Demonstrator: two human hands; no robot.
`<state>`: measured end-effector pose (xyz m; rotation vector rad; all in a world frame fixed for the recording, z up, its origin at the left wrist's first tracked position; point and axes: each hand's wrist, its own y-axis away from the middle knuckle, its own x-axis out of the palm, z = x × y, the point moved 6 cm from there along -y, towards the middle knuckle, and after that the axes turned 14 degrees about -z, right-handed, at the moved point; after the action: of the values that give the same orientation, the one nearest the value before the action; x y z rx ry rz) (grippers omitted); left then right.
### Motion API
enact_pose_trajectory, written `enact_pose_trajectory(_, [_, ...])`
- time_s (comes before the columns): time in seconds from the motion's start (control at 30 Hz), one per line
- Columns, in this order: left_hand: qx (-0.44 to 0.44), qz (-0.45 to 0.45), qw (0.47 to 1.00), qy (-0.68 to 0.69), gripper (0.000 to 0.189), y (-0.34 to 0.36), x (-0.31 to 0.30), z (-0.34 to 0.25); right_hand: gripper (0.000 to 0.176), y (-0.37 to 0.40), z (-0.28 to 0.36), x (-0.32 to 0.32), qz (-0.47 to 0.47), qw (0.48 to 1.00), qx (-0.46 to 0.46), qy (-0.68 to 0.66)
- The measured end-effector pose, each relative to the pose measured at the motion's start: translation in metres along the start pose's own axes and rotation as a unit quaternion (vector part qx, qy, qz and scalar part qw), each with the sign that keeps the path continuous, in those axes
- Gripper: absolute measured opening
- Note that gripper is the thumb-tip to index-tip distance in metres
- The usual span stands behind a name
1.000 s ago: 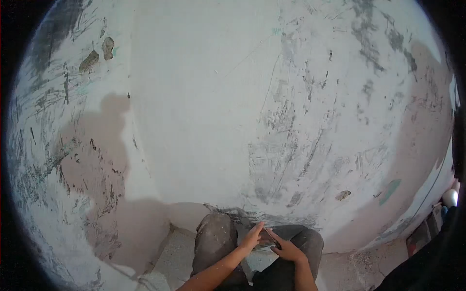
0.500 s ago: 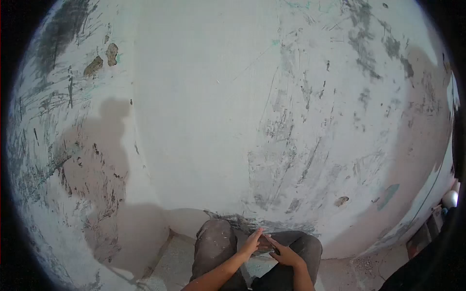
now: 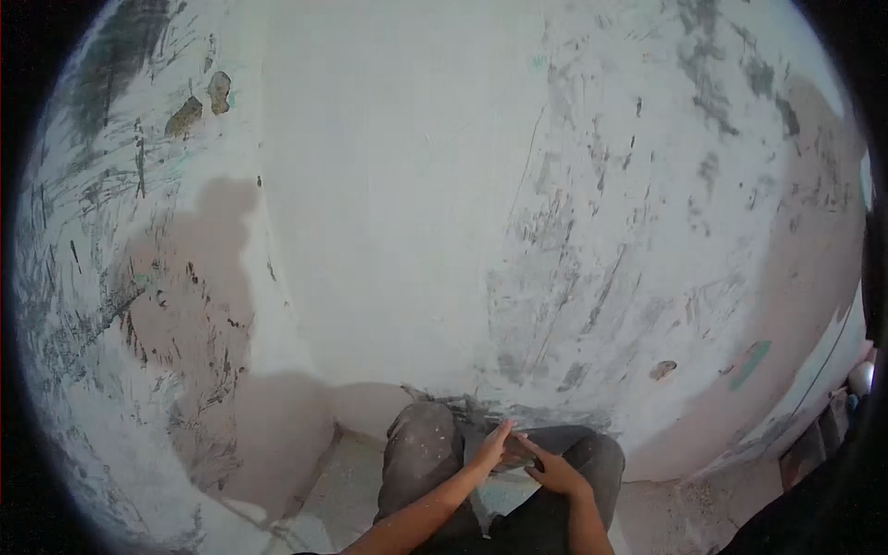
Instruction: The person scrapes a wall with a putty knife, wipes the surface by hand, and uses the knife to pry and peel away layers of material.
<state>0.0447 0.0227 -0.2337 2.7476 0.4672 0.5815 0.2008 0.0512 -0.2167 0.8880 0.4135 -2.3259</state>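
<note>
Between my knees, a small flat brown piece [image 3: 520, 451] lies between my two hands; its kind is too small and dim to make out. My left hand [image 3: 492, 450] has it at the left edge, with fingers pointing up. From the right, my right hand [image 3: 557, 474] meets it, fingers slanting toward the left hand and thumb below. The fingertips of both hands come close together at its top. Just beyond them stands the wall [image 3: 398, 231], white with scraped grey and dark patches.
My bent knees, in dusty grey trousers [image 3: 421, 453], are close to the wall's foot. Chipped holes [image 3: 184, 117] mark the wall at upper left. A shadow covers its left side. At far right are some dark items [image 3: 814, 453] on the dusty floor [image 3: 684, 518].
The view has shifted slightly, so wall, knees and hands appear a little further right. My hands stay together around the brown piece, with little change in the fingers.
</note>
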Motion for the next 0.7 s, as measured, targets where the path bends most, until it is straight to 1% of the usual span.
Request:
enact_pose_trajectory(0.03, [0.003, 0.019, 1.0, 0.024, 0.079, -0.005, 0.0, 0.006, 0.074, 0.001, -0.002, 0.001, -0.025, 0.999, -0.039, -0.004])
enact_pose_trajectory(0.07, [-0.005, 0.013, 1.0, 0.022, 0.079, -0.003, -0.001, 0.007, 0.074, 0.003, 0.005, 0.0, -0.02, 0.999, -0.034, -0.011])
enact_pose_trajectory(0.13, [0.017, 0.03, 0.999, 0.012, 0.079, 0.0, 0.001, 0.004, 0.073, 0.004, 0.007, -0.002, 0.003, 0.999, 0.029, 0.031])
enact_pose_trajectory(0.2, [-0.009, 0.004, 1.0, -0.001, 0.078, -0.003, -0.001, 0.007, 0.078, -0.001, -0.015, 0.009, -0.041, 0.997, -0.041, 0.046])
enact_pose_trajectory(0.23, [0.014, -0.003, 1.0, -0.002, 0.076, -0.007, -0.003, 0.011, 0.076, 0.005, 0.013, -0.002, -0.022, 0.999, 0.012, 0.041])
enact_pose_trajectory(0.27, [0.038, -0.012, 0.999, -0.001, 0.075, -0.011, -0.005, 0.014, 0.075, 0.009, 0.034, -0.009, 0.015, 0.994, 0.097, 0.052])
enact_pose_trajectory(0.3, [0.025, -0.028, 0.999, 0.004, 0.075, -0.008, -0.007, 0.013, 0.072, 0.006, 0.032, -0.006, 0.0, 0.997, 0.069, 0.039])
enact_pose_trajectory(0.33, [0.016, 0.011, 0.999, 0.029, 0.074, -0.002, 0.0, 0.009, 0.069, 0.007, 0.025, -0.004, -0.014, 0.999, 0.041, 0.025])
enact_pose_trajectory(0.37, [0.016, 0.049, 0.997, 0.052, 0.074, -0.002, 0.004, 0.007, 0.072, 0.011, 0.019, -0.004, -0.024, 0.999, 0.037, 0.02])
enact_pose_trajectory(0.4, [-0.001, 0.065, 0.996, 0.067, 0.07, -0.016, 0.009, 0.014, 0.076, 0.007, 0.023, -0.003, -0.031, 0.999, 0.021, 0.013])
enact_pose_trajectory(0.43, [0.187, 0.065, 0.98, 0.012, 0.066, -0.028, 0.014, 0.014, 0.076, 0.003, 0.039, -0.012, -0.045, 0.997, 0.054, -0.014])
enact_pose_trajectory(0.47, [0.07, 0.033, 0.988, 0.131, 0.063, -0.042, 0.019, 0.029, 0.076, 0.003, 0.055, -0.012, -0.028, 0.994, 0.095, -0.04])
enact_pose_trajectory(0.5, [0.126, 0.045, 0.99, 0.044, 0.063, -0.028, 0.02, 0.009, 0.074, -0.001, 0.065, -0.008, -0.023, 0.995, 0.097, -0.029])
enact_pose_trajectory(0.53, [0.184, 0.025, 0.981, 0.061, 0.062, -0.018, 0.021, -0.004, 0.073, 0.0, 0.061, -0.009, -0.038, 0.992, 0.119, -0.01])
enact_pose_trajectory(0.6, [0.092, 0.029, 0.992, 0.078, 0.055, -0.003, 0.028, -0.011, 0.076, -0.001, 0.043, -0.004, -0.085, 0.991, 0.082, -0.059])
enact_pose_trajectory(0.63, [0.145, 0.017, 0.984, 0.099, 0.051, 0.0, 0.026, -0.009, 0.072, 0.0, 0.036, -0.004, -0.117, 0.99, 0.066, -0.031])
enact_pose_trajectory(0.67, [0.205, 0.009, 0.971, 0.124, 0.048, 0.001, 0.026, -0.012, 0.07, 0.001, 0.04, -0.004, -0.103, 0.988, 0.101, -0.052])
enact_pose_trajectory(0.7, [0.206, 0.034, 0.971, 0.119, 0.045, -0.004, 0.02, -0.007, 0.07, -0.004, 0.035, -0.006, -0.084, 0.993, 0.081, -0.026])
